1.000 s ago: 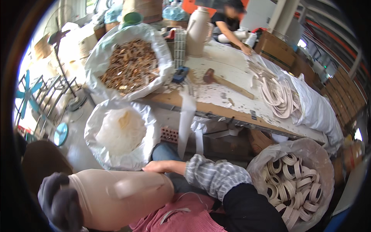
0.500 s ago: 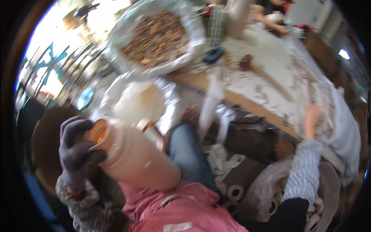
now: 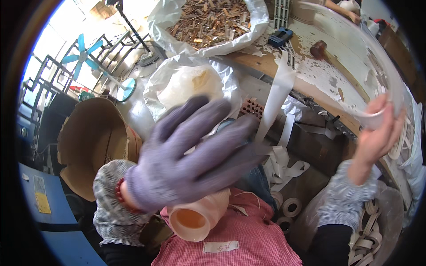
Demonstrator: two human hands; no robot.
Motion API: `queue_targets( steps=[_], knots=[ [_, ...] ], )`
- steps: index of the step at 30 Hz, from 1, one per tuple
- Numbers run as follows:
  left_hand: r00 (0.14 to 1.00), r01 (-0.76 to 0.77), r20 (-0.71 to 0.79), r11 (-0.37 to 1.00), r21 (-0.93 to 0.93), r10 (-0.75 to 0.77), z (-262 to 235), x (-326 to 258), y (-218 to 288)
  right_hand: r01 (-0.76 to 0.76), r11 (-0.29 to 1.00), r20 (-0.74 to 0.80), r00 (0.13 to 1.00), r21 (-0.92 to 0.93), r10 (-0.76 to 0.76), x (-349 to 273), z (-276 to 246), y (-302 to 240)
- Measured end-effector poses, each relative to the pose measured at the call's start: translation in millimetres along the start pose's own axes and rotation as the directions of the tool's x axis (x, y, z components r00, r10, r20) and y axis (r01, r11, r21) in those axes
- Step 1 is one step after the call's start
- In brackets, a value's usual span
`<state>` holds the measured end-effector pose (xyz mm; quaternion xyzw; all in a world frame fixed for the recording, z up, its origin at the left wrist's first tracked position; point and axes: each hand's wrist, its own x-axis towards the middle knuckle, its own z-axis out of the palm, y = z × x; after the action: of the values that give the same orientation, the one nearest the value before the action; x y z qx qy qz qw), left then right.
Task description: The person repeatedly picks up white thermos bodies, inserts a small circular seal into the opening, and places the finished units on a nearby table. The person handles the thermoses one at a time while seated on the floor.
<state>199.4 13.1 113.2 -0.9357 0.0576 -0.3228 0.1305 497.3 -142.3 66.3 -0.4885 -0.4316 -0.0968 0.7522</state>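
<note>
We are now holding our gloved left hand [image 3: 195, 155] spread wide, fingers apart, across the pale clay-coloured jar [image 3: 199, 217] lying on its side on our red checked apron [image 3: 248, 241]; half a second ago that hand was gripping the jar by its neck. Our bare right hand [image 3: 377, 133] has risen from beside the sack and is now pinching a long white strip [image 3: 355, 57] that arcs over the workbench [image 3: 306, 71]. We judge the strip is being brought to the jar. Strip coils [image 3: 290, 206] lie below.
</note>
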Motion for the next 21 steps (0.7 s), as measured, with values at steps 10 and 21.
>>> queue_targets(
  steps=[10,21],
  knots=[
    [0.577,0.76,0.816,-0.358,-0.543,-0.013,-4,-29,-35,-0.49,0.721,0.339,0.869,0.491,0.36,-150,106,3],
    [0.256,0.536,0.826,-0.637,-0.554,-0.503,-13,-112,-6,-0.825,0.37,0.565,0.563,0.427,0.603,-181,148,-33]
  ],
)
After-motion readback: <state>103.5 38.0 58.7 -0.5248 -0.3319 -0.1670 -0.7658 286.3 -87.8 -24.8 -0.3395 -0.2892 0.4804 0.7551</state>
